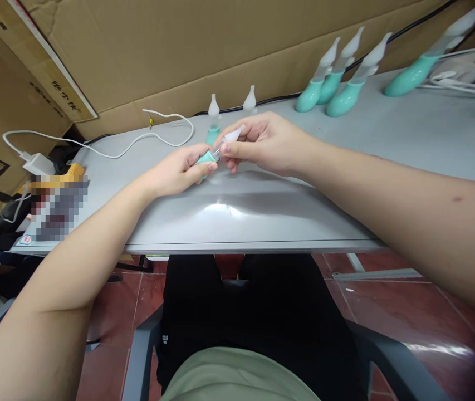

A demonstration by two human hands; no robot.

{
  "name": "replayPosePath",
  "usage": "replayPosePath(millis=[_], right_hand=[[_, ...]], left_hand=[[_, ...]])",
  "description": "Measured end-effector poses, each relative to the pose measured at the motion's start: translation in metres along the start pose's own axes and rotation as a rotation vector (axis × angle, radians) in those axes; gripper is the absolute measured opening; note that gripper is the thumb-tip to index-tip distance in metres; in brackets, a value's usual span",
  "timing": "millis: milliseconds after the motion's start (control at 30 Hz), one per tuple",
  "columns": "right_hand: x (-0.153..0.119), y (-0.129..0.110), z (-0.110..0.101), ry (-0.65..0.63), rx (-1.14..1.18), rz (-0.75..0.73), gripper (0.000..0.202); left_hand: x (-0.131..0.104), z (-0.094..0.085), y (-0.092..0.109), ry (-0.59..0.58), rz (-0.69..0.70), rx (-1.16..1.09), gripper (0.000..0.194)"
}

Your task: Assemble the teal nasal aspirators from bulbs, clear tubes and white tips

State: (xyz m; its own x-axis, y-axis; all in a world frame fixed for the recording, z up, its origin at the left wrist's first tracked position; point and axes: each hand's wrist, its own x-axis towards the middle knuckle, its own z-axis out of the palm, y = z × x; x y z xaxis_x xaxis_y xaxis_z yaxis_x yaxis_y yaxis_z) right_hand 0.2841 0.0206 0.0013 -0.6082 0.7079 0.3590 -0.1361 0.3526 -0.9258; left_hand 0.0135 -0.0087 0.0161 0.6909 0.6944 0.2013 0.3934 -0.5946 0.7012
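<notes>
Both my hands are on one nasal aspirator (216,152), a teal squeeze bulb with a clear tube and a white pointed tip, tilted up to the right above the grey table. My left hand (185,167) is wrapped round the teal bulb. With thumb and fingers, my right hand (262,142) grips the clear tube just below the white tip. Behind them stands another nasal aspirator (213,120), its lower part hidden. The white tip of a further aspirator (250,99) shows over my right hand, which covers the rest.
Several more aspirators (346,97) stand at the back right by the cardboard wall (170,50). A white cable (132,146) runs from a charger plug (39,164) on the left. A blurred-out item (59,209) lies near the table's (254,220) left edge.
</notes>
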Motion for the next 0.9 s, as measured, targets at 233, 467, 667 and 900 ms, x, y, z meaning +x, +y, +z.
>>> replayPosePath(millis=[233, 467, 667, 900], right_hand=[[-0.001, 0.003, -0.004, -0.042, 0.012, 0.031, 0.056], [0.002, 0.0, -0.005, 0.026, 0.042, 0.068, 0.076], [-0.004, -0.01, -0.01, 0.142, -0.056, 0.011, 0.073], [-0.005, -0.005, -0.006, 0.021, -0.149, 0.063, 0.034]], left_hand=[[-0.002, -0.001, 0.0, -0.021, 0.017, -0.019, 0.039], [-0.002, -0.007, -0.012, 0.027, 0.021, -0.018, 0.061], [0.005, -0.024, -0.046, 0.341, 0.024, 0.103, 0.07], [0.012, -0.028, -0.07, 0.436, -0.073, 0.103, 0.057]])
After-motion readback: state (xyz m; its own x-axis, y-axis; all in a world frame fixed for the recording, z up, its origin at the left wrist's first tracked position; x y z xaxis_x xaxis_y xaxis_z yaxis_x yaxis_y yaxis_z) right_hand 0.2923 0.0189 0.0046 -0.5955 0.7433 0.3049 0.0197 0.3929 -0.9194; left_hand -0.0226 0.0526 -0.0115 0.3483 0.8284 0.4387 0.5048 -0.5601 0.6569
